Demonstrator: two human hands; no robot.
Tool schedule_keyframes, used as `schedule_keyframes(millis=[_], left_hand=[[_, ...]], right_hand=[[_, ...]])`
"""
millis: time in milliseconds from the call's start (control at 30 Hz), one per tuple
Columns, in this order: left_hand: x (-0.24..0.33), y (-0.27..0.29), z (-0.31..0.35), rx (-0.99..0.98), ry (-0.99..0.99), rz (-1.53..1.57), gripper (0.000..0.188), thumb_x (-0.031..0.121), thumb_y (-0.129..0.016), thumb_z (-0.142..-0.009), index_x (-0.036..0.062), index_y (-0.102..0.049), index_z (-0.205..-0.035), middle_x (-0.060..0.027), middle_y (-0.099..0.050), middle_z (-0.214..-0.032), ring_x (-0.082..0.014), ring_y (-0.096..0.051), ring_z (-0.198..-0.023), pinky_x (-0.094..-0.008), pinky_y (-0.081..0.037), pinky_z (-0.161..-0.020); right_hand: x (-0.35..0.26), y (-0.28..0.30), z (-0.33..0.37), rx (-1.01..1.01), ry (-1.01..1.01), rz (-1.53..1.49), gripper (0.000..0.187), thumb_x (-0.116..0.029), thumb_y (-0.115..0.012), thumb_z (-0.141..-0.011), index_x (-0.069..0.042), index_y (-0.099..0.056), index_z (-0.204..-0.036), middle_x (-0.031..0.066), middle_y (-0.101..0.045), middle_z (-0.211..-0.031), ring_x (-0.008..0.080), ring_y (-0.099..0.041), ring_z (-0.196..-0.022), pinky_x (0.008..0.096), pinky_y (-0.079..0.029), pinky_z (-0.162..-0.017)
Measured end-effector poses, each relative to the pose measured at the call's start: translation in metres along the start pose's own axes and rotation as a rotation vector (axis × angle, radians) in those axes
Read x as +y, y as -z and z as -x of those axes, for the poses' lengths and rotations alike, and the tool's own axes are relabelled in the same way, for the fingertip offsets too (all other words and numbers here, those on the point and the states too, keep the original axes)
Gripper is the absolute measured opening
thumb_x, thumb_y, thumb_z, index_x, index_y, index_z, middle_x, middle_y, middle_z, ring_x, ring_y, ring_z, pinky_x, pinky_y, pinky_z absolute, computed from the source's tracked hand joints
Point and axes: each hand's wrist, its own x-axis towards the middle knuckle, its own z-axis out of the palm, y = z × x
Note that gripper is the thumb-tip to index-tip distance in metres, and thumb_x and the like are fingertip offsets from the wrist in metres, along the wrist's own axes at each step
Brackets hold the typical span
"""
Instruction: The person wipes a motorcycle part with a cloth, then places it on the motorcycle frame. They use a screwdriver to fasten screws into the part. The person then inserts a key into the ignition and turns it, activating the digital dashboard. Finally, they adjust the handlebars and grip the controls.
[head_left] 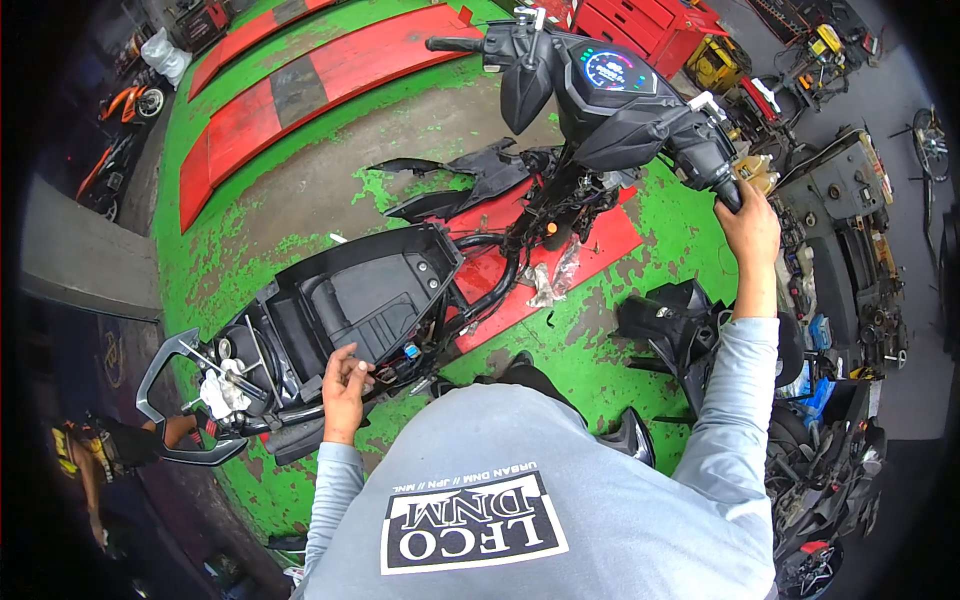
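- Nearest, the left hand (345, 395) hovered beside a stripped scooter (510, 270), fingers curled; whether they pinched anything was unclear.
- The right hand (755, 225) was wrapped round the dark right handlebar grip (728, 194).
- The scooter spanned the space before the person, probably heavy and stiff; the handlebar ends and looped grey grab rail (151, 398) seemed sound holds (the exposed wiring (585, 190) looked fragile).
- Its storage bin (350, 253) was deep, angular black plastic, ribbed inside, likely slippery.
- Farther off, a glossy display (617, 72) glowed between teardrop mirrors (525, 90).
- Beyond, flat red ramps (350, 65) crossed flaking green floor (240, 215).
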Motion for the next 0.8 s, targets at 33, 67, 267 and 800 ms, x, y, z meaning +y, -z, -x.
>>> schedule_keyframes(millis=[33, 67, 267, 800], left_hand=[[0.005, -0.005, -0.005, -0.002, -0.01, -0.024, 0.037, 0.009, -0.063, -0.102, 0.0034, -0.055, -0.137, -0.0048, -0.068, -0.095, -0.0109, -0.061, -0.081, -0.0256, -0.049, -0.075], [0.012, -0.01, -0.011, -0.007, -0.019, -0.049, 0.037, 0.01, -0.064, -0.102, 0.0034, -0.055, -0.137, -0.0046, -0.068, -0.095, -0.0109, -0.061, -0.082, -0.0256, -0.05, -0.076], [0.061, -0.049, -0.089, -0.094, -0.205, -0.175, 0.035, 0.013, -0.068, -0.1, 0.002, -0.06, -0.133, -0.0038, -0.066, -0.103, -0.0123, -0.062, -0.095, -0.0276, -0.051, -0.087], [0.278, -0.242, -0.445, -0.106, -0.902, -1.164, 0.103, 0.052, -0.088, -0.071, 0.0145, -0.045, -0.157, -0.0111, -0.046, -0.16, -0.0339, -0.034, -0.153, -0.0586, -0.023, -0.126]], right_hand=[[0.003, -0.002, -0.002, 0.009, 0.02, -0.009, 0.046, -0.036, -0.073, -0.083, -0.01, -0.069, -0.121, 0.0134, -0.071, -0.118, 0.0373, -0.07, -0.105, 0.0486, -0.056, -0.091], [0.007, -0.003, -0.003, 0.018, 0.037, -0.018, 0.046, -0.035, -0.073, -0.083, -0.01, -0.069, -0.121, 0.0134, -0.071, -0.117, 0.0372, -0.07, -0.105, 0.0486, -0.056, -0.091], [0.008, 0.0, -0.003, -0.055, 0.1, -0.052, 0.051, -0.037, -0.076, -0.083, -0.008, -0.065, -0.123, 0.0162, -0.067, -0.121, 0.039, -0.069, -0.104, 0.0495, -0.055, -0.091], [0.01, 0.024, 0.0, -0.303, 0.134, -0.285, 0.068, -0.029, -0.082, -0.078, 0.004, -0.056, -0.131, 0.0279, -0.055, -0.143, 0.048, -0.064, -0.115, 0.0507, -0.054, -0.099]])
